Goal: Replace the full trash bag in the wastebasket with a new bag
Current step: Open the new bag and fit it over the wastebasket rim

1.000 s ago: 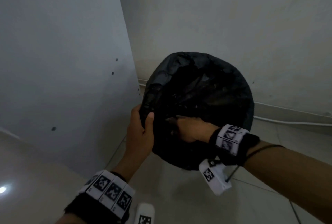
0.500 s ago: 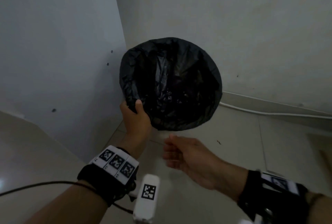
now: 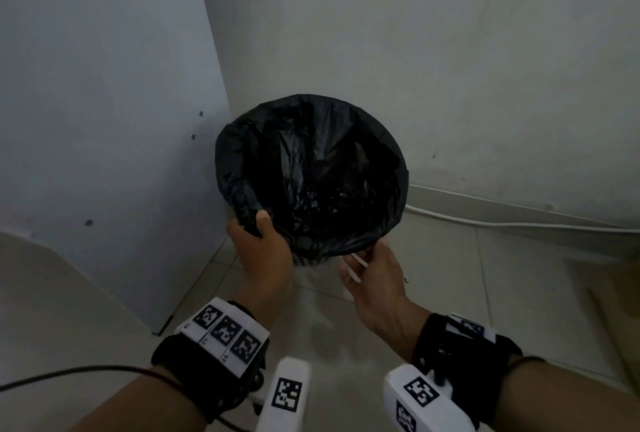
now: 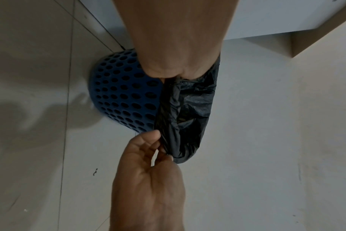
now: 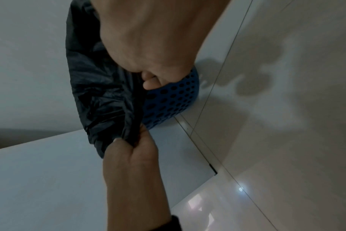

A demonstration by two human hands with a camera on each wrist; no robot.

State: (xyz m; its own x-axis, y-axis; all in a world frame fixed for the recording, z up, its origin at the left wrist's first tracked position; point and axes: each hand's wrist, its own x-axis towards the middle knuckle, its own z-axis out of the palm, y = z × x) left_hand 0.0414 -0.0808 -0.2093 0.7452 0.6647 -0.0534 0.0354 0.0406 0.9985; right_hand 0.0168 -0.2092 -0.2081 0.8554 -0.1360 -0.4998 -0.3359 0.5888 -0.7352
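A black trash bag [image 3: 311,168] lines a blue perforated wastebasket [image 4: 124,96] that stands on the floor in a corner, and its edge is folded over the rim. My left hand [image 3: 254,227] grips the bag's edge at the near left of the rim, thumb inside. My right hand [image 3: 363,258] is at the near right of the rim. In the left wrist view it pinches the bag's hem [image 4: 168,150] between thumb and fingers. The right wrist view shows the wastebasket [image 5: 178,96] below the gathered bag [image 5: 101,93]. The bag's inside is dark.
A white cabinet panel [image 3: 104,119] stands close on the left of the basket, with the wall [image 3: 415,50] right behind it. A white cable [image 3: 485,222] runs along the baseboard on the right. Pale tiled floor [image 3: 485,293] lies in front.
My right hand came out of the bag, drew back, and now holds the near right edge. My left hand has kept its grip on the rim.
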